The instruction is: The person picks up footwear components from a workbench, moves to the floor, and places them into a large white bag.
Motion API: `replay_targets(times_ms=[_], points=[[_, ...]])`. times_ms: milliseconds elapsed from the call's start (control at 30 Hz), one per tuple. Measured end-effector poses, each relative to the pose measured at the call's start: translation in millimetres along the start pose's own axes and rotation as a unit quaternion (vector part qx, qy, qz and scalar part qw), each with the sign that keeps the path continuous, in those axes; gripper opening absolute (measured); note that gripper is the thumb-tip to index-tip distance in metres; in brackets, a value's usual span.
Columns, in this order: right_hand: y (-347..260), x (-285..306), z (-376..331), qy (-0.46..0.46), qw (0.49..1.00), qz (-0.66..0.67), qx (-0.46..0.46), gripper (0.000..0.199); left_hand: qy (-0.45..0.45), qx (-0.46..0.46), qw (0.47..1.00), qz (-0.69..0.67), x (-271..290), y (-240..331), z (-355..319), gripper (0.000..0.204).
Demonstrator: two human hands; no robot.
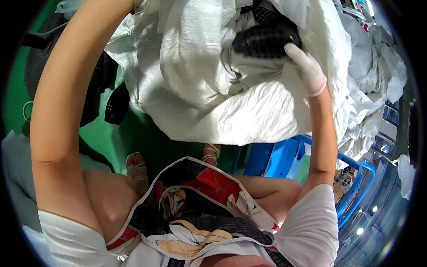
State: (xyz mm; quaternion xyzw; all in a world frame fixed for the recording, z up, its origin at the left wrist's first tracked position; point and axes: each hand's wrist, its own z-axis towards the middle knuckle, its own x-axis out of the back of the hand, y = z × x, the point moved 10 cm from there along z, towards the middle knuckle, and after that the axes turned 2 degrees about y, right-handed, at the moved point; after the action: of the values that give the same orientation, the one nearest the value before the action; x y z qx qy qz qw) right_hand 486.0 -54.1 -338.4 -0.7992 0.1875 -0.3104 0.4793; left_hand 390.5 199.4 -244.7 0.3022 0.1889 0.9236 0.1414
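White woven sack (191,84) | your right fingers (295,52) touch black perforated shell (262,41), clamping unclear | left hand unseen | pinch shell firmly

Green floor (133,135); black perforated piece (117,105), sandalled feet (137,167) on it.

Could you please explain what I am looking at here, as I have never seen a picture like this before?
There is no machine here: a person is working by hand. The one picture comes from a wide fisheye camera on their head, looking down, so straight edges bend near the rim. The right hand, in a whitish glove, has its fingers on a black, dotted piece in the open white sack; whether it is firmly gripped is unclear. The left arm runs out past the top edge, hiding its hand. Below are the green floor, a smaller black dotted piece and a blue frame.
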Motion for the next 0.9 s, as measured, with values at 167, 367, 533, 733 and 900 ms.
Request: replay_targets(times_ms=[167,367,533,733,900], points=[[9,-70,-26,-0.136,0.987,0.082,0.005,0.052,-0.184,-0.006,0.971,-0.154,-34,-14,-31,0.043],[-27,-156,-20,-0.216,0.959,0.169,0.077,0.055,-0.314,-0.024,0.945,-0.088,46,26,-61,0.050],[-42,-239,2,-0.257,0.947,0.121,0.150,0.054,-0.463,0.235,0.828,-0.212,59,-21,-135,0.048],[32,-326,20,-0.256,0.952,0.147,0.078,0.056,-0.428,0.404,0.789,-0.177,65,-105,-269,0.057],[138,-367,21,-0.248,0.953,0.138,-0.106,0.059,-0.491,0.422,0.752,-0.123,55,-115,-312,0.054]])
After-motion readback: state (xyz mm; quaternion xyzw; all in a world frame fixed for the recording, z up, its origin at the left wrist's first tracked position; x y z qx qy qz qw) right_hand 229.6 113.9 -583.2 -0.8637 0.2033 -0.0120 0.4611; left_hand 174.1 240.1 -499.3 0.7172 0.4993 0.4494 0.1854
